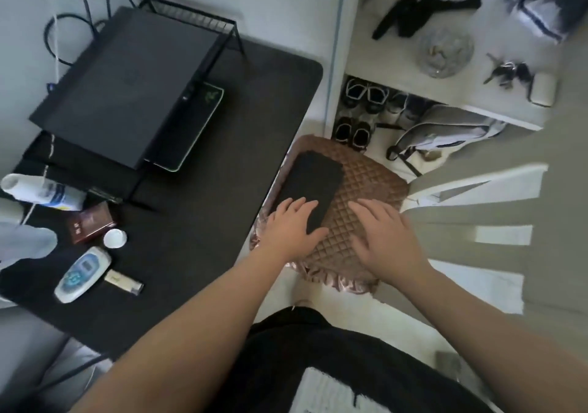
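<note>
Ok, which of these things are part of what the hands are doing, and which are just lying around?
In hand: flat black folded cloth, under the left hand; brown quilted seat cushion, under the right hand.
Lying about: closed black laptop, white-and-blue plastic bottle, clear glass bowl, dark bunch of keys, pairs of shoes.

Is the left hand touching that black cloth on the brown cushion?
Touching. The head view shows the left hand lying flat, its fingers over the near end of the black cloth, with no gap.
</note>
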`<state>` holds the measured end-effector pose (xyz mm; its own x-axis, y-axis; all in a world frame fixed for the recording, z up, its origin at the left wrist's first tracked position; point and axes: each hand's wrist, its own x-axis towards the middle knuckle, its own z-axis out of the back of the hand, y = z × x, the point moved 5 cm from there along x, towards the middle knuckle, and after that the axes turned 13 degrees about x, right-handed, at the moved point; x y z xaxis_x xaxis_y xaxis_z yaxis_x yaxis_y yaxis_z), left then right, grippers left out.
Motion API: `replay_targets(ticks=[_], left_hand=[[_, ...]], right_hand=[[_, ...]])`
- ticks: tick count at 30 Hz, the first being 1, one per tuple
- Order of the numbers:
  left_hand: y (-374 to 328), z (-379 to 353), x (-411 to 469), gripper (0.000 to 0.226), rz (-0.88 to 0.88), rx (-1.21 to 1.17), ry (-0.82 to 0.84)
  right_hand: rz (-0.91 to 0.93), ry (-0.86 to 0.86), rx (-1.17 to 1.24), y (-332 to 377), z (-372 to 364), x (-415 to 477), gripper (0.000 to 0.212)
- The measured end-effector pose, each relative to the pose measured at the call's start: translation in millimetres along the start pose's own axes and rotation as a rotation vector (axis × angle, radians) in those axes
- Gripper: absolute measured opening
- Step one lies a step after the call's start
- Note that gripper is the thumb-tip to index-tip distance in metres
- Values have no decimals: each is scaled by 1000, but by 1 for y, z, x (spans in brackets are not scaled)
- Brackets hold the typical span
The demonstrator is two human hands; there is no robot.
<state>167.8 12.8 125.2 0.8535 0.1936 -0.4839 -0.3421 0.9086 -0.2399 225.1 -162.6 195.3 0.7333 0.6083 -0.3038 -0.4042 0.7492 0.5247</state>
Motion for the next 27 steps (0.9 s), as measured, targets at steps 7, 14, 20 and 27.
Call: replay_targets(ticks=[7,14,20,27], left_hand=[[28,-68,57,70,116,-123,122],[67,-149,105,72,285,-163,69],[98,-189,137,84,414,-99,-147],[116,-201,155,91,491,-233,-170]], right_hand=[[-202,119,120,-40,-78,59,60],[-368,214,352,-87,-188,110,65],[-447,185,642,-111,-262,140,72],[-644,142,1037,-134,-305,158,70]])
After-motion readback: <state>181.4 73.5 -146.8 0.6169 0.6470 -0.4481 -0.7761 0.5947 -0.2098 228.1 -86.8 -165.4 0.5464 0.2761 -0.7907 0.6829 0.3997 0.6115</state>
